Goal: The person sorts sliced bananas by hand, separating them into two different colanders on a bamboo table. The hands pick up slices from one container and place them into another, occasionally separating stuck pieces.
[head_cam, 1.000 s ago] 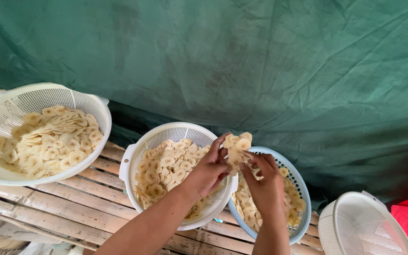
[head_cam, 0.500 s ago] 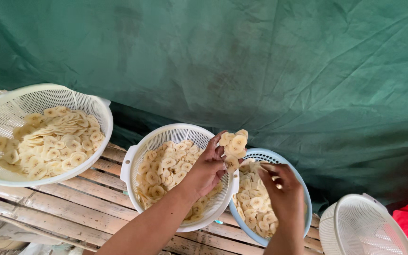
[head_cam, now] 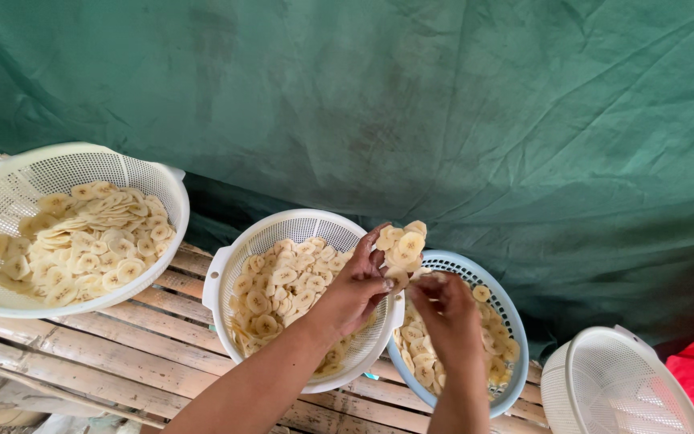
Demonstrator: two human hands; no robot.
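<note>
L hand grips a clump of banana slices, fingers closed round it, above the middle white colander and blue colander. R hand pinches 1 slice at the clump's underside.

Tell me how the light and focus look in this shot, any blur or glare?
Head view: soft, even daylight with no glare; the green tarp is mottled in shade. Left hand, right hand and slices are fairly sharp, and the baskets' rims bow slightly from wide-angle distortion.
</note>
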